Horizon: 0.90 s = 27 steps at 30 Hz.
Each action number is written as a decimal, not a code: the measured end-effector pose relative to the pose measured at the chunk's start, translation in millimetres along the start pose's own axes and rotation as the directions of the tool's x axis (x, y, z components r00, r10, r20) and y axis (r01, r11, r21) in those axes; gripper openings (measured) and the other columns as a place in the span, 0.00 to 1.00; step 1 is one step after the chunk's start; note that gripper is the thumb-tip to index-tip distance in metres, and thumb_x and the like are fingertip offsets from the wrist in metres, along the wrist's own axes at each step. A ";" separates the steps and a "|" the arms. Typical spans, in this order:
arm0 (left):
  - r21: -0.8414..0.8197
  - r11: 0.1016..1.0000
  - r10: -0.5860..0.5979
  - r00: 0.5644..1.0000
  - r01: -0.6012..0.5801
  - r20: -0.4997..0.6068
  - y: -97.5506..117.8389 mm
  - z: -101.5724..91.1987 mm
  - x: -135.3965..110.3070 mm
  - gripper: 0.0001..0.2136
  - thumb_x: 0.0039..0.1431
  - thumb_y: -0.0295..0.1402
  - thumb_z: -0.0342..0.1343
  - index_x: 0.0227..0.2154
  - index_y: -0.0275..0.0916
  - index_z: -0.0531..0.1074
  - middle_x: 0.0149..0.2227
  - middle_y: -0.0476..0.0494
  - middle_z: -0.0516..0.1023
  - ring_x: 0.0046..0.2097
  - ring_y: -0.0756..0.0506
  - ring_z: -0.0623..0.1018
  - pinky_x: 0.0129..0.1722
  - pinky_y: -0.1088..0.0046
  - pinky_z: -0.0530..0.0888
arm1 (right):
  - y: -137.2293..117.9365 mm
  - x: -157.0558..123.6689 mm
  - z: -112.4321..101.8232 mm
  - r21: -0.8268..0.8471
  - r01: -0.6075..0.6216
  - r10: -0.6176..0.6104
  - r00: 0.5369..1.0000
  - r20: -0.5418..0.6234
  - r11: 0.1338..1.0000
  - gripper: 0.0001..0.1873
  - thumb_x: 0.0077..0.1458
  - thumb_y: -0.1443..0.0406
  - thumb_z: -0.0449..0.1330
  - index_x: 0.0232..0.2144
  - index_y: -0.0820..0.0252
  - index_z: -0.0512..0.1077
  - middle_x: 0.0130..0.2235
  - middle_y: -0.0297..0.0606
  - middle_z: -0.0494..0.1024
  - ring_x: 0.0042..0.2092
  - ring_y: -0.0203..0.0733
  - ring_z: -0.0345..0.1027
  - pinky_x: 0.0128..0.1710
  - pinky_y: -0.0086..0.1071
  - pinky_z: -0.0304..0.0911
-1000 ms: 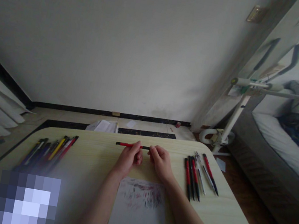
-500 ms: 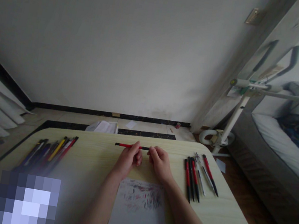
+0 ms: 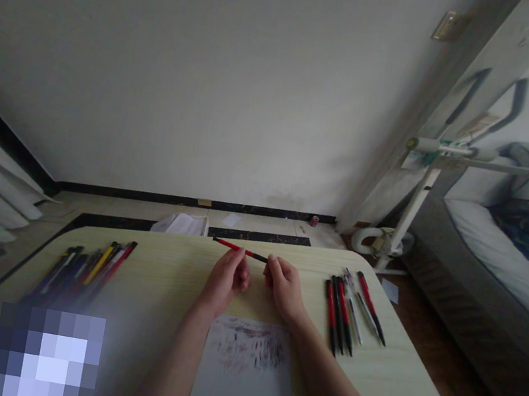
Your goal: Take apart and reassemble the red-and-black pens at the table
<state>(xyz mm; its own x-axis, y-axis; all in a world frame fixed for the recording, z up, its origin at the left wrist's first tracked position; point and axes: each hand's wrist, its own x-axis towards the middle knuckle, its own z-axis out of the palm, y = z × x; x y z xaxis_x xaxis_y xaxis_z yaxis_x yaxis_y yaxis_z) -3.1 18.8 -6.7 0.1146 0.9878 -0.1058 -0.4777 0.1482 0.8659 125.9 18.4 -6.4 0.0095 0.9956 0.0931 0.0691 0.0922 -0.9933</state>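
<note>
A red and black pen point(image 3: 230, 246) is held between my two hands above the far part of the table, its left end tilted up. My left hand point(image 3: 226, 276) is closed, with thumb and fingers pinching the pen near its middle. My right hand point(image 3: 283, 284) pinches the black right end, fingers curled. Below them, between my forearms, lies a white sheet of paper point(image 3: 237, 389) covered with short dark and reddish strokes.
On the table's point(image 3: 165, 276) right side lie several red-black pens point(image 3: 332, 317) and clear pens point(image 3: 356, 311). A bunch of mixed pens point(image 3: 101, 262) sits at the left, partly blurred. Beyond the far edge are papers point(image 3: 182, 223) and the wall; exercise equipment point(image 3: 412, 209) stands at right.
The pen has gone from nearly level to slanted, its left end rising and shifting a little right. Both hands keep hold of it and have barely moved.
</note>
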 end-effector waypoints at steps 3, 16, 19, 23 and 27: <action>-0.022 1.000 0.002 1.000 -0.002 -0.010 0.7 0.8 -0.1 0.14 0.50 0.44 0.53 0.25 0.38 0.61 0.18 0.55 0.61 0.18 0.54 0.64 0.17 0.78 0.58 | -0.3 0.1 -0.7 -0.011 0.008 -0.008 1.000 0.001 1.000 0.23 0.55 0.52 0.47 0.17 0.61 0.63 0.15 0.29 0.60 0.18 0.31 0.52 0.18 0.25 0.48; -0.060 0.998 -0.035 0.999 0.034 -0.013 0.9 -2.3 1.3 0.12 0.50 0.40 0.54 0.33 0.35 0.69 0.18 0.54 0.63 0.19 0.55 0.64 0.18 0.78 0.59 | -0.5 -0.3 0.1 -0.073 0.029 -0.029 1.000 -0.003 0.997 0.22 0.55 0.52 0.48 0.19 0.62 0.65 0.16 0.29 0.61 0.19 0.32 0.54 0.19 0.26 0.50; -0.069 0.997 -0.028 1.000 0.027 -0.013 0.6 -3.0 1.5 0.11 0.50 0.38 0.53 0.33 0.35 0.69 0.18 0.54 0.62 0.19 0.55 0.65 0.18 0.78 0.59 | -1.2 -0.3 0.5 -0.091 0.032 -0.033 0.999 -0.008 0.995 0.21 0.54 0.53 0.49 0.19 0.62 0.66 0.16 0.29 0.62 0.19 0.32 0.54 0.19 0.26 0.50; -0.057 0.998 -0.025 1.000 0.024 -0.015 0.0 -3.4 1.6 0.10 0.49 0.36 0.54 0.33 0.35 0.69 0.18 0.55 0.62 0.19 0.55 0.65 0.19 0.78 0.59 | -0.2 -0.5 0.5 -0.098 0.033 -0.034 0.999 -0.011 0.995 0.21 0.54 0.53 0.49 0.19 0.62 0.66 0.16 0.29 0.62 0.19 0.32 0.55 0.20 0.26 0.50; -0.045 0.999 -0.025 0.999 0.024 -0.030 -0.4 -3.5 1.7 0.11 0.47 0.36 0.55 0.32 0.35 0.69 0.17 0.55 0.63 0.19 0.55 0.65 0.19 0.78 0.59 | 1.6 -0.4 0.6 -0.113 0.039 -0.041 0.999 -0.015 0.993 0.21 0.54 0.53 0.50 0.20 0.62 0.67 0.16 0.30 0.62 0.19 0.32 0.55 0.20 0.26 0.51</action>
<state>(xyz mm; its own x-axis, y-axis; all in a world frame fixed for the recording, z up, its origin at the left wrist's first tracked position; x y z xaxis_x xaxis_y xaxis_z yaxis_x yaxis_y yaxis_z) -5.8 20.6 -8.9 0.1000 0.9848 -0.1422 -0.5139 0.1735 0.8401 125.4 18.1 -8.1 0.0214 0.9906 0.1349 0.1821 0.1289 -0.9748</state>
